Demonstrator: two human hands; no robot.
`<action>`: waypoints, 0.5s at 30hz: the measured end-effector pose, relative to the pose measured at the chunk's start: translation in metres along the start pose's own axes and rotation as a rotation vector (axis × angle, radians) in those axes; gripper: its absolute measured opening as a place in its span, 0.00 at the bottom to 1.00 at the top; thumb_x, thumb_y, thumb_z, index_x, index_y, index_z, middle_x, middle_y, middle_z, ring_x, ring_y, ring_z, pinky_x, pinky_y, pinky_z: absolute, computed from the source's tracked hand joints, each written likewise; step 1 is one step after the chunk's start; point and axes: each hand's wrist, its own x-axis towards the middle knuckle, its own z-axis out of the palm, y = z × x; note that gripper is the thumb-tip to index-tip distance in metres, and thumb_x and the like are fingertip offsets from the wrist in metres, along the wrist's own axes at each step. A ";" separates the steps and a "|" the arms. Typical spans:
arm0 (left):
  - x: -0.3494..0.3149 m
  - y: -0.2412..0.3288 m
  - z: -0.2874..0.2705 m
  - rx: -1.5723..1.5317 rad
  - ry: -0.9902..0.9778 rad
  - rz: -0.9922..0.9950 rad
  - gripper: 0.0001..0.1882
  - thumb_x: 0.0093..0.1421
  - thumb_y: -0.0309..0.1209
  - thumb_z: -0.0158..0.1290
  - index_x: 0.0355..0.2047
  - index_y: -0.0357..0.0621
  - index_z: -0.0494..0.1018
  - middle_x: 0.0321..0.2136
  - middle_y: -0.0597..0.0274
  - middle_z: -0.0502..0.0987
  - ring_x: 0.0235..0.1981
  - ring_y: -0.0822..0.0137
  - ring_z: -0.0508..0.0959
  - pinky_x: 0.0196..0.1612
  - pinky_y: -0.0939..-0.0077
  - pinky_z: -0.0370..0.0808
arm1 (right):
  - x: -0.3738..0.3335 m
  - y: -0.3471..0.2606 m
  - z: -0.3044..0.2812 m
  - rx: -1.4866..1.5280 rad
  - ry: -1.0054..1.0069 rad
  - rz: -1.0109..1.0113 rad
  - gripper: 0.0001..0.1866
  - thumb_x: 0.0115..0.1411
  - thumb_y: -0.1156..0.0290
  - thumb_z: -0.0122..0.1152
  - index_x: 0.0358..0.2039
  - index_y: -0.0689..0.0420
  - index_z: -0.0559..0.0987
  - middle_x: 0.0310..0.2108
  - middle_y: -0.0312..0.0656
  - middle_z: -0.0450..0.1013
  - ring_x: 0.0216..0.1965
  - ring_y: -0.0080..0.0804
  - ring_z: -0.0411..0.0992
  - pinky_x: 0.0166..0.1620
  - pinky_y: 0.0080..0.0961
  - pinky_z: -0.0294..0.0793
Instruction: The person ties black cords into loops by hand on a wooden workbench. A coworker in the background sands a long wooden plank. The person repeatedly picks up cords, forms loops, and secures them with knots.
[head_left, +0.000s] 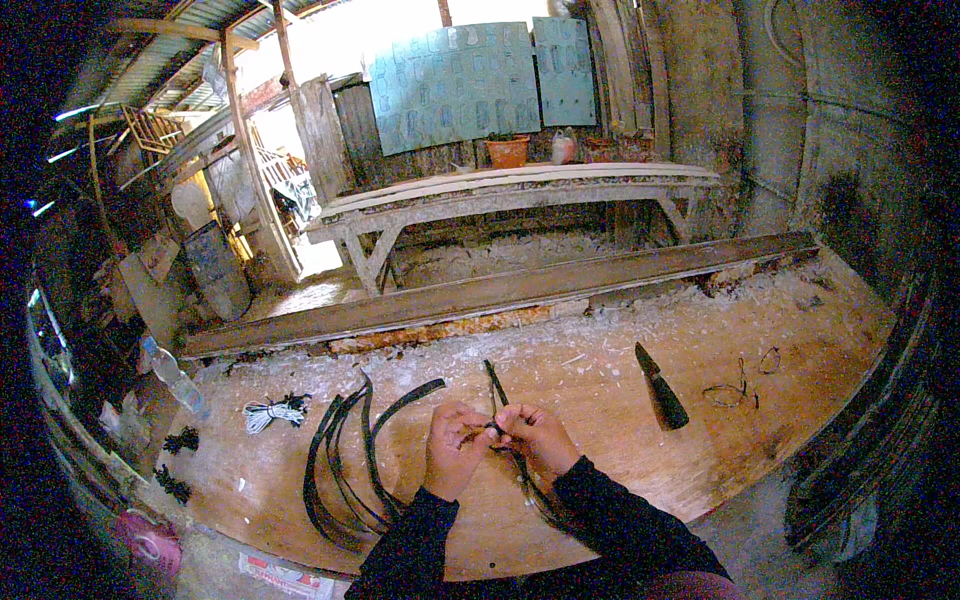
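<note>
My left hand (458, 448) and my right hand (540, 438) meet over the middle of the wooden table. Both are closed, fingertips pinching a narrow dark strip (530, 488) between them. One end of it points up past my fingers and the rest runs down beside my right forearm; the pinched spot itself is mostly covered. Left of my hands lie several curved black strips (318, 478), partly under my left sleeve. To the right rests a knife (662, 388) with a dark blade and a black handle, apart from both hands.
At the table's left are a bundle of white cord (272, 416), small black cord bundles (180, 440) and a clear plastic bottle (174, 376). Thin dark loops (735, 388) lie far right. A raised plank (500, 290) edges the table's far side; beyond stands a bench (440, 200).
</note>
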 end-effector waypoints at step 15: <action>0.002 -0.001 -0.001 0.033 0.059 -0.006 0.22 0.48 0.21 0.52 0.41 0.42 0.54 0.29 0.58 0.72 0.29 0.71 0.72 0.34 0.81 0.70 | -0.004 0.002 0.001 -0.617 0.036 -0.493 0.07 0.51 0.73 0.54 0.30 0.62 0.75 0.26 0.37 0.72 0.29 0.22 0.68 0.35 0.17 0.66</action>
